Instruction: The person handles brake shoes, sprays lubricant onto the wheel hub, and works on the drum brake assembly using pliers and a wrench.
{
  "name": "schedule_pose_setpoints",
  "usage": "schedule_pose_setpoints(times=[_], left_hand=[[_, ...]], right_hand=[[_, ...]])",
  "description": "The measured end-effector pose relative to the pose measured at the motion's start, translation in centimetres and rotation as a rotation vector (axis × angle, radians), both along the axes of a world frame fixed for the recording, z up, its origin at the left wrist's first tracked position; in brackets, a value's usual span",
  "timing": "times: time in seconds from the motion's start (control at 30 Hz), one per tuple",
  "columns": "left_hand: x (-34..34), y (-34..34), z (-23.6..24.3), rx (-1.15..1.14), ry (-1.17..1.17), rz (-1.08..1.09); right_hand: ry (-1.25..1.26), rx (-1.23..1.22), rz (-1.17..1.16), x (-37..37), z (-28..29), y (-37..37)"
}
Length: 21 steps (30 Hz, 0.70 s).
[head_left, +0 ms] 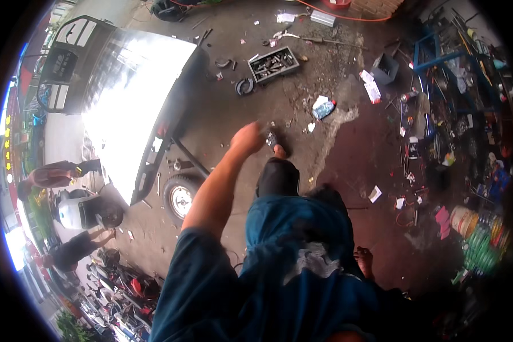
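My left arm reaches forward over the ground, and my left hand looks curled closed with its back toward me. Whatever it may hold is hidden. Below it, past my knee, my sandalled foot stands on the dark ground. My right hand hangs low beside my body; only part of it shows and its fingers are hard to make out. Left of my left forearm are a wheel with a pale rim and a vehicle's glaring flat bed. A crushed plastic bottle lies ahead to the right.
A metal tray of small metal parts lies ahead, beside a dark ring. Tools and scrap crowd a blue metal frame at right. Two people stand far left near a scooter, with parked motorbikes behind.
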<state>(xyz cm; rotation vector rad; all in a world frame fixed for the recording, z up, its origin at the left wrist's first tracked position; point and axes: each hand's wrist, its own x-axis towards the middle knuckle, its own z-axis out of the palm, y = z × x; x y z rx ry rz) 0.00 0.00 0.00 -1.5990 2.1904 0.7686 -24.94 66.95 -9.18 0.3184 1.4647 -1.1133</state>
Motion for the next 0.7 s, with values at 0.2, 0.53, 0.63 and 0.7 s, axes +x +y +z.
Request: schedule_pose_setpoints(times=[0.2,0.53,0.63,0.7], left_hand=[[11.7,-2.6,-6.5,-0.042,0.068,0.266],[9.3,-6.3,-4.9,0.244,0.120,0.718],[7.9,-9.7,-5.5,0.131,0.242,0.703],[6.8,-11.9,-4.8,0.033,0.300,0.802]], right_hand=[[0.214,0.418,0.153,-7.5,3.0,-22.3],[0.319,0.472,0.776,-15.1,-0.5,-30.8],[0.489,0.313,1.178,-19.9,-3.4,-32.7],[0.453,0.433,0.847,-22.3,-3.8,-36.8]])
